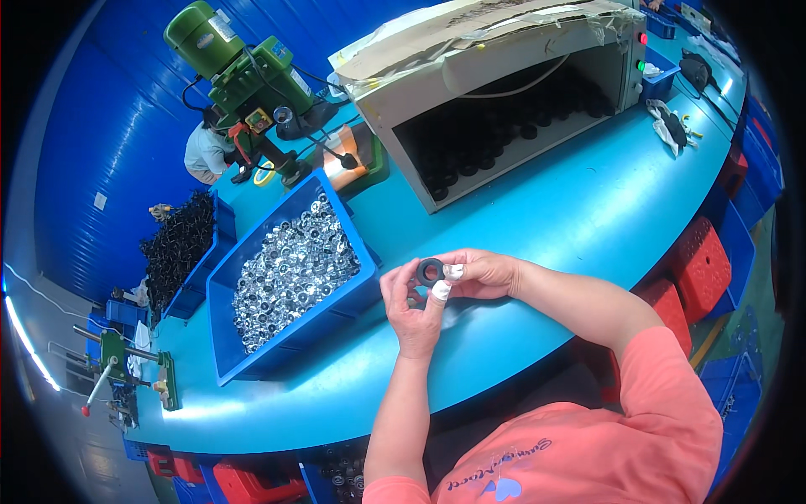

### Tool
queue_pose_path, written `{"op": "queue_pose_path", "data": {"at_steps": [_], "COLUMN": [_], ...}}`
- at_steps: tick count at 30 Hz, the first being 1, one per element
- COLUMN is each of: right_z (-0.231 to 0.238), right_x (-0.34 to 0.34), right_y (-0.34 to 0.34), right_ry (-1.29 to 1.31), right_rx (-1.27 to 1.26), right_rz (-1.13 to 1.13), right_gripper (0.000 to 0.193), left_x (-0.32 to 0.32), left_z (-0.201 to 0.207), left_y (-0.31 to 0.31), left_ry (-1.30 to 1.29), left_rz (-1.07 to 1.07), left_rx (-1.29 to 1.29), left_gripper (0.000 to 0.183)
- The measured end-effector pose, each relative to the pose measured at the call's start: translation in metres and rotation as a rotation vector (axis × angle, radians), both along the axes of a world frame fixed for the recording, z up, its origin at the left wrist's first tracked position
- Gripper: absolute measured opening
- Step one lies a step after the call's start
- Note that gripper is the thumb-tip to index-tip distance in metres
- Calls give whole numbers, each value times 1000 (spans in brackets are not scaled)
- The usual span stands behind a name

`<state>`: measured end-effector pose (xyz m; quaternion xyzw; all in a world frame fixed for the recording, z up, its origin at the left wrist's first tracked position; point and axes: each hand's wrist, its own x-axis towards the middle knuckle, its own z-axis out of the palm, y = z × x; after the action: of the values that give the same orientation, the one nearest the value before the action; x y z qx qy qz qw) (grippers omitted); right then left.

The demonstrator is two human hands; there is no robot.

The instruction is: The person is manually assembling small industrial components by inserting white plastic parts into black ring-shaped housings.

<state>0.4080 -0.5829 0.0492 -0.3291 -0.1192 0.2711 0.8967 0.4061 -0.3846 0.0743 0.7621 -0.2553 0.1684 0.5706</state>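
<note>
Above the near part of the turquoise table, my two hands meet around a black ring [422, 270] with a round hole through it. My left hand [405, 312] is closed on its left side, fingers curled behind it. From the right, my right hand [487, 273] grips the same ring between thumb and fingers. White coverings wrap both thumb tips, the left thumb's covering [441, 291] just below the right's. Something small and shiny seems to sit low in my left hand, too hidden to name. Left of my hands stands a blue bin [369, 281] heaped with shiny metal rings [294, 273].
Behind my hands on the table [537, 218], a metal box oven [369, 109] holds many black rings. A green press [252, 84] stands at the back left, near another person [206, 155]. Black parts [180, 244] fill another bin. Red stools [701, 269] line the right edge.
</note>
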Motion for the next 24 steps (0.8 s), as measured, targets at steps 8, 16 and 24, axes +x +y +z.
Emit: {"op": "queue_pose_path", "data": {"at_steps": [8,16,24], "right_z": [2,6,6], "right_x": [-1,-1,-2], "right_y": [0,0,1], "right_ry": [-37,-70,-59], "right_rx": [8,15,-6], "right_rz": [16,48,49], "right_gripper": [63,63,67], "left_x": [-2,-1,-2], "left_z": [-1,-1,-1], "left_y": [-1,-2,-2], "left_ry": [-3,-28,0], "left_rz": [-4,-3,-1], "left_rx": [-18,-7,-27], "left_gripper": [56,59,56]}}
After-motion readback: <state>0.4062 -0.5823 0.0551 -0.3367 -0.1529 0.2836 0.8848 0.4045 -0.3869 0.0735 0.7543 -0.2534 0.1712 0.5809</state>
